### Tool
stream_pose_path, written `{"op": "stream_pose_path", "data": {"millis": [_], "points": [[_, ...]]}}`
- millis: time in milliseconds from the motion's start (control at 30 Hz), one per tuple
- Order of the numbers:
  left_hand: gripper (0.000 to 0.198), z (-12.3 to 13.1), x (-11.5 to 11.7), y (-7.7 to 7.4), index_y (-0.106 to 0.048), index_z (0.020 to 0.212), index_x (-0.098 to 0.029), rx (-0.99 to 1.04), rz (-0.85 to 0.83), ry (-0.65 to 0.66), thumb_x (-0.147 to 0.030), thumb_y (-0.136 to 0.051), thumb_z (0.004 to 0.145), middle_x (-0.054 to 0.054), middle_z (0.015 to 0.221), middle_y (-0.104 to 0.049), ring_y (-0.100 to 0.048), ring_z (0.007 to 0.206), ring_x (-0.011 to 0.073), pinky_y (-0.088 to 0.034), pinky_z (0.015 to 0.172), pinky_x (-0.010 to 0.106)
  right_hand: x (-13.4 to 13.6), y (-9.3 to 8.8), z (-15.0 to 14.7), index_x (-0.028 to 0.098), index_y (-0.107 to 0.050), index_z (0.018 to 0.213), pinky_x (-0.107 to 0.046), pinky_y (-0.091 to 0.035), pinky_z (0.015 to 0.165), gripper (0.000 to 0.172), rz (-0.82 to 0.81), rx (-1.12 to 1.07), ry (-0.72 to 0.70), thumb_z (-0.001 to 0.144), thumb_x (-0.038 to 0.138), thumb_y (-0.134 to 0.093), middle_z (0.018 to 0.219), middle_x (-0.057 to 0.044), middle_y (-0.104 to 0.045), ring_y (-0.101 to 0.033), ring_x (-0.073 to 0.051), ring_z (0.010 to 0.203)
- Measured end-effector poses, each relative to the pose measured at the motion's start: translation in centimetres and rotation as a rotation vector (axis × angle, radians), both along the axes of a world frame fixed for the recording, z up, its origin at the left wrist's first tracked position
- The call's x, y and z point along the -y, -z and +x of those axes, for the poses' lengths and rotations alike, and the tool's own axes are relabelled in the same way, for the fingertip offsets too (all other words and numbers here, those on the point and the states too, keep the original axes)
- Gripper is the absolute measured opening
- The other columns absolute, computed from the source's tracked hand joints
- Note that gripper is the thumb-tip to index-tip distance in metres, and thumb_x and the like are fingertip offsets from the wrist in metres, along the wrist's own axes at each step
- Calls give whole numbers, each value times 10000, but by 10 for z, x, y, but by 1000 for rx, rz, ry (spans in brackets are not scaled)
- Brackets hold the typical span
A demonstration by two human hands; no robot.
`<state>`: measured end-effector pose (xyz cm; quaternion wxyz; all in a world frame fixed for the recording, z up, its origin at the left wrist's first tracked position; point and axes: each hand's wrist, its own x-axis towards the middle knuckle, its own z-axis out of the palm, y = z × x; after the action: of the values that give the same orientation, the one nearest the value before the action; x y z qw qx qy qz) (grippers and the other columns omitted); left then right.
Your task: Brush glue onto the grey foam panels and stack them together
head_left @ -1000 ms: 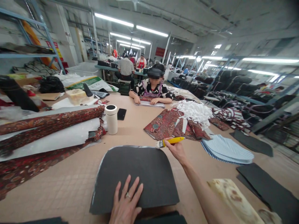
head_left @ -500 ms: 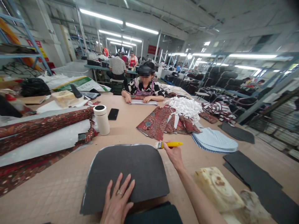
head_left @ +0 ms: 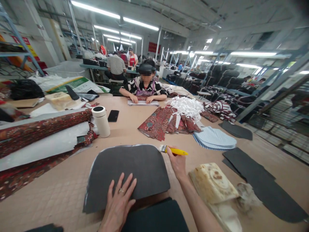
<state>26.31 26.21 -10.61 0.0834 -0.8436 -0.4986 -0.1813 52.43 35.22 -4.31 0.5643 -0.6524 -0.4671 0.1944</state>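
A dark grey foam panel with rounded far corners lies on the tan table in front of me. My left hand rests flat on its near edge, fingers spread, a ring on one finger. My right hand is closed round a yellow-handled brush, whose bristles touch the panel's far right corner. A pale line runs along the panel's far and left edges.
A stained container stands right of my forearm. Rolled patterned fabric, a white cup and a phone lie to the left. Striped pieces, dark panels and white strips lie to the right. A person works opposite.
The view has shifted right and down. The brush stays at the panel's far right corner, now held slightly lower. My left hand remains flat on the near edge.
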Motion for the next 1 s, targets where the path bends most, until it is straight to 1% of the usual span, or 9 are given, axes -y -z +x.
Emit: {"op": "stream_pose_path", "data": {"millis": [100, 200, 367, 467, 633, 767, 867, 933, 1000], "points": [[661, 0, 0, -2, -396, 1339, -345, 6, -43, -3, -73, -523, 750, 8, 1354, -493, -428, 1255, 294, -309, 1009, 527, 0, 2, -2, 148, -678, 791, -269, -471, 635, 318, -3, -1, -5, 741, 439, -560, 733, -53, -692, -621, -182, 659], [648, 1, 0, -4, -415, 1329, -339, 1, -80, -13, -65, -520, 751, 17, 1354, -490, -421, 1261, 291, -301, 1023, 531, 13, 3, -1, 152, -676, 787, -276, -472, 636, 333, -8, 8, 12, 753, 454, -540, 740, -58, -690, -619, -184, 661], [609, 3, 1, -3, -442, 1312, -335, 15, -100, -21, -70, -517, 769, 27, 1355, -487, -404, 1274, 294, -266, 1045, 548, 42, 1, 2, 163, -672, 821, -288, -477, 666, 342, -39, 34, 38, 757, 475, -549, 761, -58, -690, -627, -193, 691], [597, 3, 0, -4, -443, 1314, -331, 27, -118, -22, -80, -521, 778, 41, 1360, -480, -387, 1287, 294, -236, 1062, 549, 59, -1, 0, 178, -665, 836, -301, -484, 715, 350, -56, 51, 49, 755, 503, -563, 813, -66, -693, -634, -206, 757], [566, 4, 0, -11, -451, 1310, -319, 39, -173, -9, -82, -495, 798, 48, 1362, -475, -384, 1284, 318, -301, 1014, 584, 94, -5, -4, 191, -645, 828, -314, -484, 773, 332, -85, 76, 67, 770, 508, -563, 826, -59, -684, -631, -207, 795], [548, 4, 1, -14, -456, 1305, -320, 47, -193, -12, -89, -499, 810, 45, 1368, -467, -370, 1294, 318, -304, 1006, 594, 130, 2, -7, 194, -658, 872, -325, -492, 785, 330, -91, 138, 94, 795, 493, -541, 872, -69, -697, -641, -221, 845], [545, 4, 0, -12, -468, 1295, -320, 54, -190, -23, -80, -508, 807, 45, 1366, -470, -367, 1296, 311, -283, 1021, 587, 154, 8, -9, 200, -673, 826, -332, -503, 759, 328, -81, 171, 145, 788, 495, -535, 831, -66, -706, -656, -225, 805], [537, 6, -2, -13, -477, 1287, -320, 60, -204, -22, -86, -521, 806, 45, 1364, -473, -370, 1295, 308, -281, 1023, 585, 165, 4, -11, 205, -678, 807, -333, -506, 749, 327, -73, 173, 181, 770, 504, -551, 814, -66, -708, -658, -230, 791], [519, 10, -2, -19, -493, 1271, -314, 63, -248, -20, -98, -544, 801, 44, 1360, -478, -380, 1288, 310, -294, 1016, 586, 169, -8, -13, 210, -682, 827, -337, -505, 740, 337, -85, 166, 217, 756, 516, -561, 838, -67, -709, -654, -236, 805]]}}
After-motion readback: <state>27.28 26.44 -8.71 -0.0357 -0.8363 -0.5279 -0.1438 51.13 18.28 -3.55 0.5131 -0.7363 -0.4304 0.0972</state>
